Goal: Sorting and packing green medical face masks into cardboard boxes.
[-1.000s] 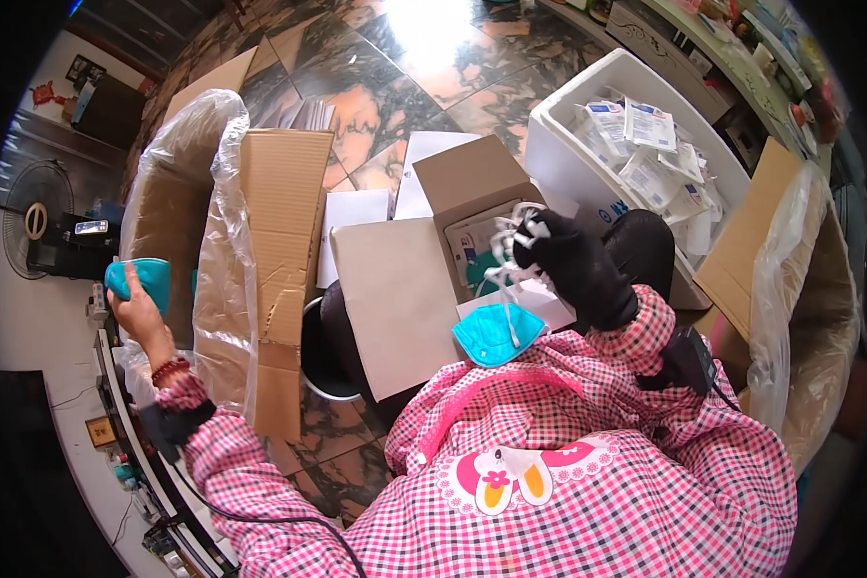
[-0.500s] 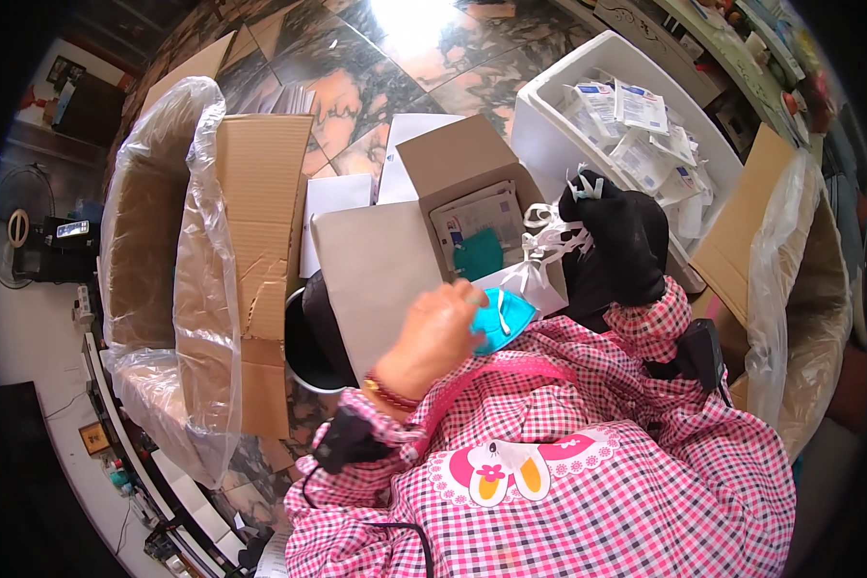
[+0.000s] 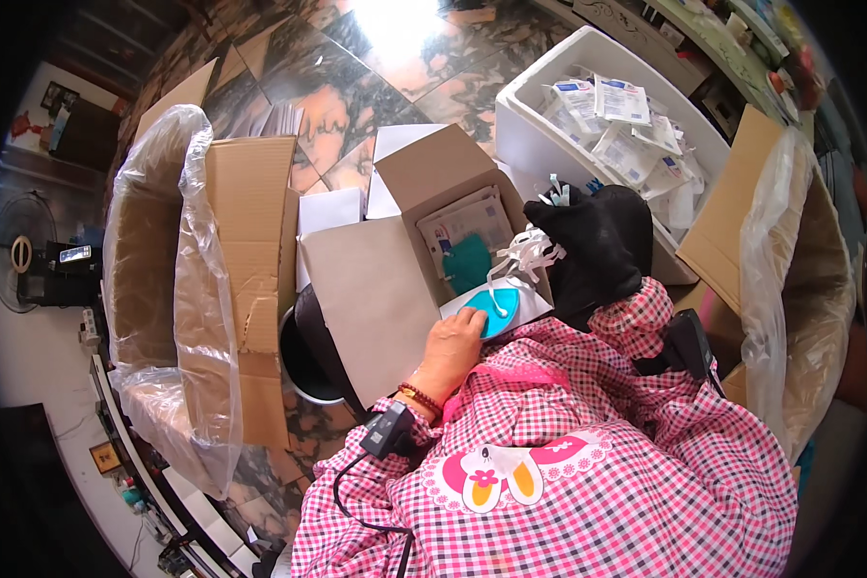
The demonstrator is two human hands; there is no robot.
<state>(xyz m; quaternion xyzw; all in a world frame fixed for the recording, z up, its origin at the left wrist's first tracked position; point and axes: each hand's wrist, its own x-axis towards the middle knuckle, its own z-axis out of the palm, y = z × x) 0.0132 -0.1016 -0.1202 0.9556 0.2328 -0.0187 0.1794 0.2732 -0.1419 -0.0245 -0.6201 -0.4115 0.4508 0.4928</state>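
Teal face mask (image 3: 496, 310) with white ear loops lies on a white sheet at the near edge of the small open cardboard box (image 3: 453, 217), over the lap. Left hand (image 3: 450, 345), bare, rests flat with fingertips pressing the mask's left edge; fingers loosely together, gripping nothing. Right hand (image 3: 588, 246), in a black glove, sits just right of the mask, closed round a bunch of white elastic loops (image 3: 528, 255). Inside the box: a flat printed packet and 1 more teal mask (image 3: 467, 262). A grey flap of the box reaches left toward a black round bin (image 3: 303, 352). Farther left, a large carton lined with clear plastic (image 3: 164, 279). Beyond the right hand, a white foam tub (image 3: 539, 106) full of sealed packets; another plastic-lined carton (image 3: 800, 279) at far right. Floor is glossy marbled stone tile (image 3: 356, 87), with bright glare at top. A fan (image 3: 19, 260) stands at the far left.
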